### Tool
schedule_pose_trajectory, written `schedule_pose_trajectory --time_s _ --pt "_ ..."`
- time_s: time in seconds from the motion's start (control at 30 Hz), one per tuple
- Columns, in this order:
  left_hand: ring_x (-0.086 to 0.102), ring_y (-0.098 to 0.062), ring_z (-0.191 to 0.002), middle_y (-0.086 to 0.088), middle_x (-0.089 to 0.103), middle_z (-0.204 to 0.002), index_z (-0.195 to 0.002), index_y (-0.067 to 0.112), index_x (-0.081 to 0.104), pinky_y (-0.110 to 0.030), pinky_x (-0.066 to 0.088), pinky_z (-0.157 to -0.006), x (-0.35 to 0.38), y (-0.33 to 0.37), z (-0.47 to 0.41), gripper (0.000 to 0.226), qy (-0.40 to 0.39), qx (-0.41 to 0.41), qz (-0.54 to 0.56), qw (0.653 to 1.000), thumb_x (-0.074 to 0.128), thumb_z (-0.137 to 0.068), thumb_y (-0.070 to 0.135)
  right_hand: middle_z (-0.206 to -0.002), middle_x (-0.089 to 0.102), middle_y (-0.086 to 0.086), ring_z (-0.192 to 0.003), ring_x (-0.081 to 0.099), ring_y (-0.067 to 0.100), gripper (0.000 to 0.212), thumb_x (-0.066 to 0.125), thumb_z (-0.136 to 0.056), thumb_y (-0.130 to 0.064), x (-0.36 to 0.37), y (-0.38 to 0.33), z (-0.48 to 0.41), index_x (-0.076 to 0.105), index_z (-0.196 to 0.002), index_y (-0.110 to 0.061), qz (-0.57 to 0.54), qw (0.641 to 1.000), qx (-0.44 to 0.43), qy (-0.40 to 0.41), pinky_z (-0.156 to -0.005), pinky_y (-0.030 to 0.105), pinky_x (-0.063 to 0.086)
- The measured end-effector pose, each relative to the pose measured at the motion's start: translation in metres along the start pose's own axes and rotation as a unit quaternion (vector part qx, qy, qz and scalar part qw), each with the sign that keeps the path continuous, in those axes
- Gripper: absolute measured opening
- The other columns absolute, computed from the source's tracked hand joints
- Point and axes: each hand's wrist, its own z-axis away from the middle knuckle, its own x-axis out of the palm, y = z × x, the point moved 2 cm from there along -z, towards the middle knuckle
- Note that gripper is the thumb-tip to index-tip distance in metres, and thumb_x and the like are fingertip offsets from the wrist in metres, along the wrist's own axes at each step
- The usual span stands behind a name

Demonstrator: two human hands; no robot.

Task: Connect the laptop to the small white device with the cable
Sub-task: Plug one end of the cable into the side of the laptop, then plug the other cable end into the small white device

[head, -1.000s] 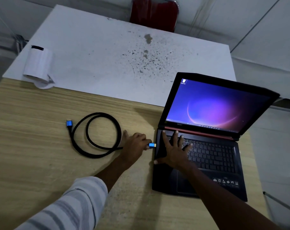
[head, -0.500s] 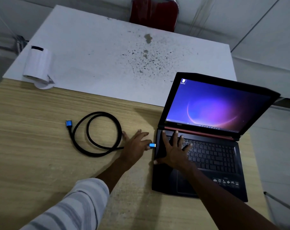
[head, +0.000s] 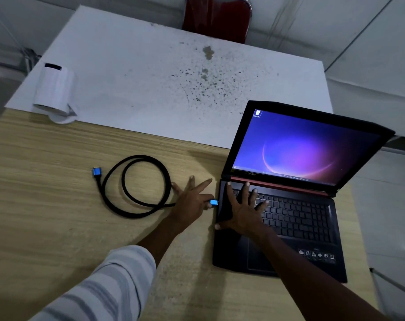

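Loosening grip on our left hand (head: 192, 201): fingers splayed wide, only thumb/lower fingers near the blue plug (head: 214, 202), which sits right at laptop's (head: 278, 216) left edge. Can't tell if we're pinching the plug or just pushing it; looks more released than clenched. Right hand (head: 242, 213) flat and open on the keyboard's left corner, bracing the chassis, grasping nothing.

Step, as we judge it: laptop end of cable (head: 136, 186) seated or nearly so. Can't see the port itself, so full insertion unconfirmed.

Other end: second blue plug (head: 96, 171) lies free on the wooden table (head: 46, 205), cable looped in a coil between. Small white device (head: 54, 91) stands far left on the white board (head: 150, 77), well apart from both hands.

Next move calls for: left hand off, pick up free plug, uncoil enough slack, find device's socket — its port side not visible from here.

Vs. 1 s ago: left hand was curled tight over the plug; now fingers fanned open. Plug, coil, right hand, device approx. unchanged.
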Motion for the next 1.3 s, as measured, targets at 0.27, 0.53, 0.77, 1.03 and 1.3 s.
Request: schedule_pose_trajectory --time_s 0.27,0.53,0.77,1.03,1.3 --pt "0.008 -0.043 -0.149 0.017 0.024 -0.161 -0.105 0.035 0.069 -0.089 0.001 -0.094 0.001 0.001 -0.006 0.015 -0.011 0.002 -0.048 0.999 0.06 -0.094 0.03 -0.149 -0.041 0.025 -0.138 -0.029 0.053 0.134 0.073 -0.062 -0.069 0.0 -0.001 -0.001 -0.025 -0.146 -0.035 0.002 1.0 0.004 -0.007 -0.107 0.078 -0.006" --pt "0.003 -0.039 -0.151 0.014 0.028 -0.159 -0.114 0.035 0.069 -0.085 -0.001 -0.099 0.0 0.003 -0.007 0.023 -0.036 -0.019 -0.031 0.999 0.06 -0.093 0.035 -0.149 -0.039 0.026 -0.138 -0.027 0.055 0.133 0.072 -0.063 -0.069 -0.003 -0.002 0.002 -0.024 -0.147 -0.033 0.009 1.0 -0.001 -0.003 -0.107 0.078 -0.006" --pt "0.008 -0.036 -0.151 0.004 0.029 -0.16 -0.134 0.035 0.055 -0.083 0.007 -0.103 -0.007 0.004 -0.005 0.039 -0.063 -0.025 -0.024 0.997 0.057 -0.095 0.035 -0.152 -0.03 0.031 -0.14 -0.018 0.057 0.132 0.07 -0.064 -0.072 -0.005 -0.005 0.004 -0.022 -0.149 -0.029 0.036 0.999 0.006 0.009 -0.108 0.077 -0.004" --pt "0.027 -0.031 -0.146 -0.009 0.042 -0.152 -0.142 0.02 0.047 -0.048 0.024 -0.12 -0.054 -0.053 0.043 0.042 0.02 -0.035 0.037 0.998 0.046 -0.099 0.017 -0.156 0.003 0.036 -0.143 0.008 0.055 0.104 0.063 -0.082 -0.056 -0.023 -0.048 0.012 0.001 -0.153 -0.012 0.101 0.994 0.013 0.048 -0.115 0.069 0.013" --pt "0.052 -0.023 -0.128 -0.008 0.059 -0.135 -0.132 0.013 0.057 -0.036 0.041 -0.108 -0.116 -0.151 0.092 0.038 0.125 -0.162 0.101 0.974 0.052 -0.095 0.01 -0.159 0.019 0.017 -0.146 0.02 0.038 0.066 0.045 -0.096 -0.039 -0.033 -0.15 -0.007 0.016 -0.151 -0.019 0.063 0.989 -0.125 0.054 -0.116 0.053 0.024"
